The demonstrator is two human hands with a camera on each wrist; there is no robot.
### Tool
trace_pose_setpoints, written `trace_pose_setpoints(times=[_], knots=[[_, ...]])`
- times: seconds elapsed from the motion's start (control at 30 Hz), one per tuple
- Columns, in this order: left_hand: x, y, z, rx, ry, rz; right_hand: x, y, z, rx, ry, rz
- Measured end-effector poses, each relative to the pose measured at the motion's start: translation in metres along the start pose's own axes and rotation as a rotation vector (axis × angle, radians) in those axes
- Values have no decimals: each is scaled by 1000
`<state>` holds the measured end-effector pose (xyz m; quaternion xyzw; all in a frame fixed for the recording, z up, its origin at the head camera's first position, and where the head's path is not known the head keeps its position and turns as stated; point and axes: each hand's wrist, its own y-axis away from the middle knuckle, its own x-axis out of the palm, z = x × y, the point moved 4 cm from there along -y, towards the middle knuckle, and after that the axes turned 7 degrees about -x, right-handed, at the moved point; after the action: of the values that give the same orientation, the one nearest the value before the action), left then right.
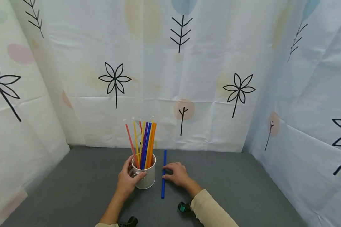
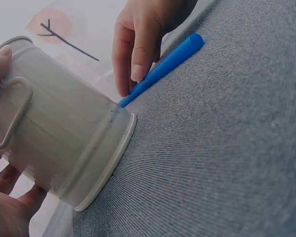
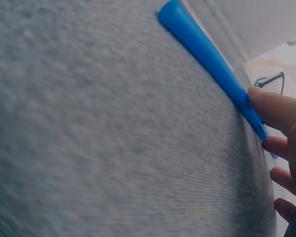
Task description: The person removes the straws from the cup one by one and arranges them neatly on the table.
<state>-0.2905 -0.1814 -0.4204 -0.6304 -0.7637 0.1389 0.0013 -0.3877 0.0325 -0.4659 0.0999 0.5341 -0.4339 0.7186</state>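
Observation:
My left hand (image 1: 127,180) holds a white metal mug (image 1: 147,179) that stands on the table, thumb near the rim beside the wire handle (image 2: 27,101). Several straws (image 1: 143,145) in red, yellow, purple, blue and orange stick up out of it. Right of the mug a thick blue straw (image 1: 163,189) lies on the table, pointing away from me. My right hand (image 1: 179,175) pinches this straw about its middle. In the right wrist view the thumb (image 3: 274,109) is on the near side of the straw, with the index fingertip (image 3: 274,144) farther along it.
Grey cloth covers the table (image 1: 227,186). White curtains (image 1: 207,69) printed with leaves and flowers rise at its back and along both sides. A black wrist strap with a green patch (image 1: 183,207) sits at my right sleeve (image 1: 211,208).

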Motion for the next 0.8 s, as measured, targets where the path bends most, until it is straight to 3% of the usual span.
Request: trace_pose_setpoints(times=[0.13,0.37,0.47,0.6,0.8], knots=[[0,-2,4,3,3,1,2,0,3,9,11,-3],[1,-15,33,5,15,-10,1,-4,5,69,8,23],[2,-17,37,12,9,-9,1,-5,5,90,-4,33],[2,-15,34,-2,20,-1,1,-5,3,103,-25,28],[0,-3,8,-9,10,1,-1,-5,4,80,-69,-11]])
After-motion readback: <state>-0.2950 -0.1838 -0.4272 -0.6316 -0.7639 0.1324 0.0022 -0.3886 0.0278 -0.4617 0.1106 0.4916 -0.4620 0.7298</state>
